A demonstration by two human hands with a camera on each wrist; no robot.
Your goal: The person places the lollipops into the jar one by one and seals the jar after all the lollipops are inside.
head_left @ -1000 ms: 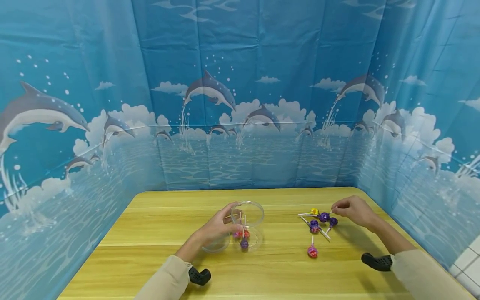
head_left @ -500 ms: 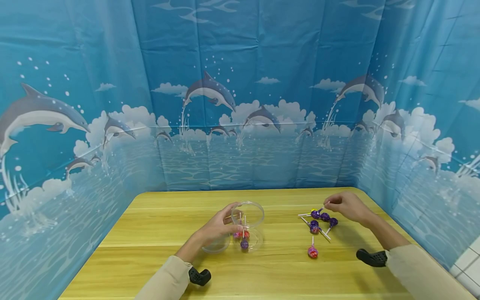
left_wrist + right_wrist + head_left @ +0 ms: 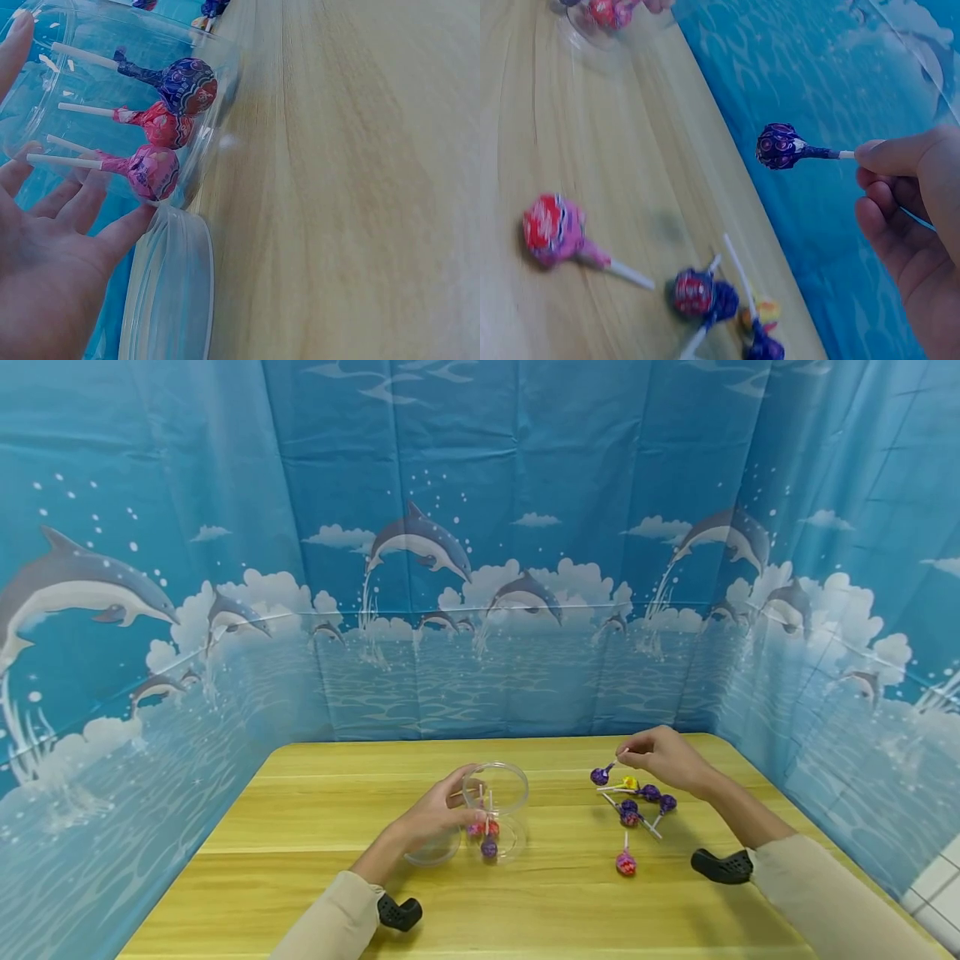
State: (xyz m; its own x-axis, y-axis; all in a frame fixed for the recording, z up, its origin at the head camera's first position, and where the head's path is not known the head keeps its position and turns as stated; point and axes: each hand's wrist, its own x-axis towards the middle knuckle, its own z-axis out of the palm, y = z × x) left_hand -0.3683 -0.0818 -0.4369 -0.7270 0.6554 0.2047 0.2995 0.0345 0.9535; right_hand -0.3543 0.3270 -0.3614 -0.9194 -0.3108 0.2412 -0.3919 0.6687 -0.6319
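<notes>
Some parts are hard to make out. Both sleeves [image 3: 330, 914] run off the lower edge of the head view. The left hand [image 3: 438, 810] is cut off at the left edge of its wrist view, where two lollipops [image 3: 214, 9] also show only partly at the top. From where I stand, the right hand's palm is turned away, lower right of centre.

Container: one clear jar [image 3: 510, 820], upright, mouth up, below centre of the head frame. The left hand grips its wall, thumb on the near side.

Contents: a purple lollipop [image 3: 187, 86], a red lollipop [image 3: 171, 126] and a pink lollipop [image 3: 154, 174], sticks toward the mouth. A fourth stick [image 3: 69, 144] seems to lie behind the pink one; its head is hidden.

A clear round lid [image 3: 433, 853] rests just beside the jar, partly behind the hand.

The right hand [image 3: 669, 762] pinches the stick of a dark purple lollipop [image 3: 600, 777], upper left of the loose lollipops [image 3: 628, 812] at the frame's lower right.
</notes>
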